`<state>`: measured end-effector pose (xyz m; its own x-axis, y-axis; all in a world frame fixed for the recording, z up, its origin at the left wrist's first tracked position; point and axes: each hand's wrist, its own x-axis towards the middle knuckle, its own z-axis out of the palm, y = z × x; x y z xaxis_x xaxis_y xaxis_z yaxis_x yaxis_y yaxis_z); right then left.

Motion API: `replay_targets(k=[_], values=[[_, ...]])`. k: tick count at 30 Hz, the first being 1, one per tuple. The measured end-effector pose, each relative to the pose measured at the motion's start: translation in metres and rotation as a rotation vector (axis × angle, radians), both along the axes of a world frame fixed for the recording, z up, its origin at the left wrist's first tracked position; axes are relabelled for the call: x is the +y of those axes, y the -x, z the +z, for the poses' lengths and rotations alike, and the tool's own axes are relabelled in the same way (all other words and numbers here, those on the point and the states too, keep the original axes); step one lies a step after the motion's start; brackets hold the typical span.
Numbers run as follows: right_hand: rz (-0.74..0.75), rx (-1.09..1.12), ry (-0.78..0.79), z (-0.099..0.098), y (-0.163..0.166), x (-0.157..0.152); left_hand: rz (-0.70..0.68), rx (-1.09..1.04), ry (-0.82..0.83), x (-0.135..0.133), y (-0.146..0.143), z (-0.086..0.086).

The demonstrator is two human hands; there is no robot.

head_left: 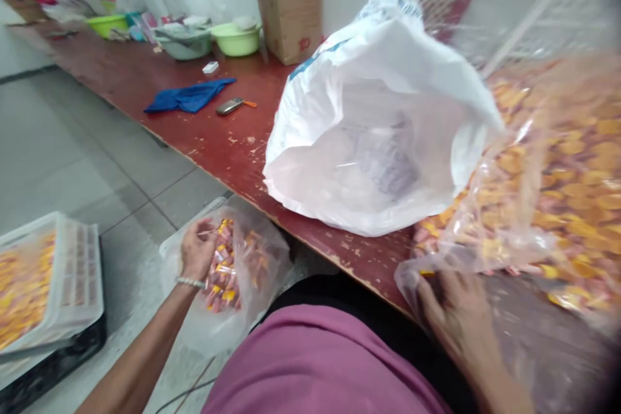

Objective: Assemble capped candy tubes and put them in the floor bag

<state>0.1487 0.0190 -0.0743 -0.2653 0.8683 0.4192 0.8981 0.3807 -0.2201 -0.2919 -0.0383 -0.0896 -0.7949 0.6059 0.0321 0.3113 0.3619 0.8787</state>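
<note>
Holding small candy bag [237, 259] below-left of white sack [388, 71]: left hand [198, 249] fingers closed on its upper film. Below-right of sack, right hand [449, 310] at big candy bag [557, 174]; fingers blurred, can't tell grip. Likely light, floppy, slippery; pinch gathered film.

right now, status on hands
Left hand gripping small clear plastic bag of orange sweets. Right hand on big clear plastic bag of orange sweets. Open white plastic sack between.
</note>
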Motion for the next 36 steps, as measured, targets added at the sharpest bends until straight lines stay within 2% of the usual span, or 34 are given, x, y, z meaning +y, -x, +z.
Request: replay_targets(k=[2, 3, 6, 8, 9, 11, 14, 17, 20, 22, 24, 26, 28, 32, 34, 36], values=[[0.018, -0.052, -0.039, -0.005, 0.007, 0.006, -0.090, 0.153, -0.170, 0.012, -0.021, 0.029], [0.018, -0.073, -0.048, -0.006, 0.009, 0.008, -0.197, 0.241, -0.260, 0.020, -0.036, 0.044], [-0.008, -0.121, -0.100, -0.005, 0.009, 0.011, -0.650, 0.482, -0.409, 0.056, -0.093, 0.079], [-0.030, -0.127, -0.122, -0.003, 0.004, 0.012, -0.941, 0.586, -0.354, 0.088, -0.128, 0.089], [-0.046, -0.124, -0.115, -0.003, -0.001, 0.012, -1.046, 0.653, -0.266, 0.104, -0.143, 0.089], [-0.106, -0.106, -0.080, -0.004, -0.010, 0.010, -1.161, 0.783, -0.048, 0.133, -0.165, 0.085], [-0.208, -0.053, -0.063, -0.008, -0.024, 0.003, -1.222, 0.869, 0.137, 0.160, -0.180, 0.073], [-0.239, -0.025, -0.096, -0.010, -0.032, -0.002, -1.293, 0.878, 0.181, 0.167, -0.182, 0.066], [-0.244, -0.030, -0.159, -0.014, -0.037, -0.002, -1.310, 0.864, 0.168, 0.164, -0.178, 0.068], [-0.232, -0.023, -0.204, -0.016, -0.039, -0.001, -1.262, 0.834, 0.134, 0.162, -0.174, 0.072], [-0.218, -0.006, -0.215, -0.016, -0.040, 0.000, -1.159, 0.797, 0.089, 0.164, -0.170, 0.079], [-0.208, 0.008, -0.177, -0.014, -0.038, 0.000, -1.060, 0.766, 0.034, 0.171, -0.169, 0.086], [-0.196, 0.013, -0.120, -0.010, -0.034, -0.002, -1.035, 0.750, -0.027, 0.182, -0.175, 0.092], [-0.280, 0.057, -0.106, -0.005, -0.028, -0.008, -1.182, 0.781, -0.151, 0.220, -0.200, 0.093], [-0.343, 0.081, -0.114, -0.005, -0.030, -0.014, -1.290, 0.819, -0.172, 0.242, -0.212, 0.086], [-0.342, 0.095, -0.097, -0.006, -0.034, -0.020, -1.390, 0.852, -0.160, 0.261, -0.219, 0.078]])
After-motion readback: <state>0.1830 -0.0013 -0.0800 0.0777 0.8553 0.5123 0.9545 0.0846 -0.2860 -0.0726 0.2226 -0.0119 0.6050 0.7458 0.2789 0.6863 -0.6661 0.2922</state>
